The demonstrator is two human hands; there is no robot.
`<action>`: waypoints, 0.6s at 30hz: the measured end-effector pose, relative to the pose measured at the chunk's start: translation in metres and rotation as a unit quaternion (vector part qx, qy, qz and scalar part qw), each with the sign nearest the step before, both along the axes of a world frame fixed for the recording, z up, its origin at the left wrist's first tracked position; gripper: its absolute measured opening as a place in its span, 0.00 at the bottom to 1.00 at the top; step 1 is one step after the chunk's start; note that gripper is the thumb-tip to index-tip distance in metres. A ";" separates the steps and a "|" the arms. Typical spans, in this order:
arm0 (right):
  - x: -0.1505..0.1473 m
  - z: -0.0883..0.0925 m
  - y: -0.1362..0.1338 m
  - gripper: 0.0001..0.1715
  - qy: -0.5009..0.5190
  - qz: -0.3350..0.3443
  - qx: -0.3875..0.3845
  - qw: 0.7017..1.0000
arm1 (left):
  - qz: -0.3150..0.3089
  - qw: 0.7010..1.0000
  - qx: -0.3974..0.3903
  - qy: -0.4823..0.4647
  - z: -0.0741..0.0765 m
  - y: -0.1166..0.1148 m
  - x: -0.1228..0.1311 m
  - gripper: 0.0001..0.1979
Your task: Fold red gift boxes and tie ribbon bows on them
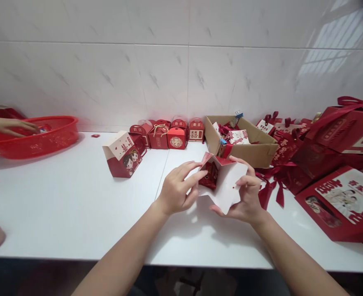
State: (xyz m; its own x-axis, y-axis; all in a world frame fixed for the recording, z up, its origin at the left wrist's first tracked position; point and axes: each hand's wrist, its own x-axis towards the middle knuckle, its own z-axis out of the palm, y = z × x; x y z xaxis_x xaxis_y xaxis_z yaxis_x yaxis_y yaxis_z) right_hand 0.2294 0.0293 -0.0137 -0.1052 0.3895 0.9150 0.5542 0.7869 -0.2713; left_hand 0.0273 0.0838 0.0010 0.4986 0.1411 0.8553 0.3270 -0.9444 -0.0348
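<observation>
Between my two hands is a small folding gift box (227, 185), its white inside turned toward me and its top unfolded. My right hand (247, 191) grips its right side, thumb and fingers on the card wall. At the box's left side, my left hand (181, 185) has its fingers closed at the opening, on a dark red wrapped packet (208, 176) inside. Whether the fingers pinch the packet or the box edge is hard to tell. To the left stands a red and white gift box (124, 154) with a cartoon couple printed on it.
Several small red boxes (177, 137) line the wall. Behind my hands is an open cardboard box (255, 154) of red and white items. Larger red gift boxes (338, 205) crowd the right. At left, another person's hand (15, 125) reaches into a red plastic basin (39, 146).
</observation>
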 end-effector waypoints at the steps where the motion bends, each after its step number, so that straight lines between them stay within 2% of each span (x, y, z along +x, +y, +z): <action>1: -0.001 0.001 -0.001 0.43 -0.002 -0.003 -0.002 1.000 | 0.015 1.000 -0.010 0.006 0.001 -0.002 0.001 0.21; 3: -0.002 0.003 -0.003 0.42 -0.011 -0.009 0.007 1.000 | 0.036 0.999 -0.019 0.013 0.003 -0.006 0.002 0.25; 6: -0.003 0.005 -0.004 0.40 -0.025 -0.001 0.078 0.997 | 0.019 1.000 0.021 -0.001 0.004 -0.011 0.004 0.28; 8: -0.002 0.005 -0.001 0.39 -0.032 0.007 0.093 0.995 | 0.022 0.999 0.026 -0.013 0.002 -0.011 0.004 0.28; 13: 0.001 -0.002 0.007 0.42 -0.043 0.017 0.007 0.999 | 0.068 0.997 -0.041 -0.004 -0.004 -0.006 0.006 0.26; 18: 0.000 -0.005 0.007 0.44 -0.029 0.028 -0.004 0.999 | 0.066 0.996 -0.055 -0.012 -0.004 -0.010 0.009 0.26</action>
